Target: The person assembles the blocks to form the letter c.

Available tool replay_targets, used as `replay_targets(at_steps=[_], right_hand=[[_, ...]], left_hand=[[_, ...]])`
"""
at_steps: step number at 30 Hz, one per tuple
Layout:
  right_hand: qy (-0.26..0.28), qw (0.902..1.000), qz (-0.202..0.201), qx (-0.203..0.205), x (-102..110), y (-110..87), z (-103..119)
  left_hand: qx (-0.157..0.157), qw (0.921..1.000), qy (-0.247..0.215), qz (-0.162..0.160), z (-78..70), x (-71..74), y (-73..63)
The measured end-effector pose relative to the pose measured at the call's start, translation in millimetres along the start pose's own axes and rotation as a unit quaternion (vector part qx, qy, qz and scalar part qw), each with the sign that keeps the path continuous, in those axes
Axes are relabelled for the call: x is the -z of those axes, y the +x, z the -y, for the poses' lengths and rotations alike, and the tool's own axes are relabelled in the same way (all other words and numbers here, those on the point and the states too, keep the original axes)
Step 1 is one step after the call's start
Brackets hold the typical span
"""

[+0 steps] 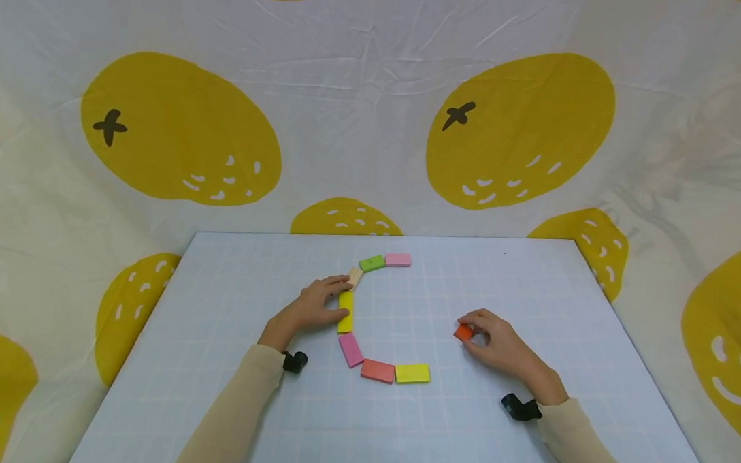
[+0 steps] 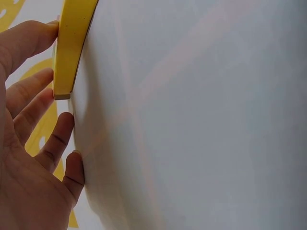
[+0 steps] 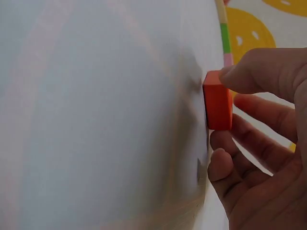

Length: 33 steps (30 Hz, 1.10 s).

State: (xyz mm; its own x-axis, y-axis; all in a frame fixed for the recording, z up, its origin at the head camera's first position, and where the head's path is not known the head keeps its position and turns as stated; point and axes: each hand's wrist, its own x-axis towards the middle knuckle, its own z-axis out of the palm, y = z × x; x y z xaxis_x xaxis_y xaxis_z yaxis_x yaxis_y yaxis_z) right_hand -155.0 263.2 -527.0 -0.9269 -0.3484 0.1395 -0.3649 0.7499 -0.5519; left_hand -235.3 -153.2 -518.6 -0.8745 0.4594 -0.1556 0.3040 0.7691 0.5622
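A curved line of flat blocks lies on the table. My left hand (image 1: 316, 303) rests along its left side, fingers spread: the thumb touches the long yellow block (image 1: 345, 311) and the fingertips reach the plain wooden block (image 1: 355, 278). In the left wrist view the thumb and fingers lie along one side of the yellow block (image 2: 74, 45), palm clear of it. To the right, apart from the line, my right hand (image 1: 498, 341) pinches a small orange block (image 1: 463, 332). The right wrist view shows the thumb on an edge of this orange block (image 3: 218, 105), fingers behind it.
Beyond the wooden block the line has a green block (image 1: 372, 263) and a light pink block (image 1: 398, 260). Toward me it bends through a pink block (image 1: 351, 350), a red block (image 1: 378, 371) and a yellow block (image 1: 412, 374). A fruit-patterned cloth (image 1: 355, 136) hangs behind the table (image 1: 328, 430).
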Motion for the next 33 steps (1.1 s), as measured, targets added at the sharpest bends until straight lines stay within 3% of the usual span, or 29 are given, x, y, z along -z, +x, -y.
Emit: replay_targets(at_steps=[8,19,27,33], right_hand=[[0.012,0.9995,0.007,0.030,0,-0.2,-1],[0.018,0.9991,0.038,0.007,0,-4.8,7],[0.031,0.9983,0.040,0.028,-7,-11.9,14],[0.032,0.9975,0.056,0.029,-9,-13.6,22]], left_hand=[[-0.003,1.0000,0.005,0.000,-0.8,-0.4,0.2],[-0.003,1.0000,0.006,0.000,1.6,-1.0,0.7],[-0.029,0.9994,0.013,-0.013,4.3,-0.9,1.1],[-0.026,0.9996,0.007,-0.011,4.1,-0.4,0.9]])
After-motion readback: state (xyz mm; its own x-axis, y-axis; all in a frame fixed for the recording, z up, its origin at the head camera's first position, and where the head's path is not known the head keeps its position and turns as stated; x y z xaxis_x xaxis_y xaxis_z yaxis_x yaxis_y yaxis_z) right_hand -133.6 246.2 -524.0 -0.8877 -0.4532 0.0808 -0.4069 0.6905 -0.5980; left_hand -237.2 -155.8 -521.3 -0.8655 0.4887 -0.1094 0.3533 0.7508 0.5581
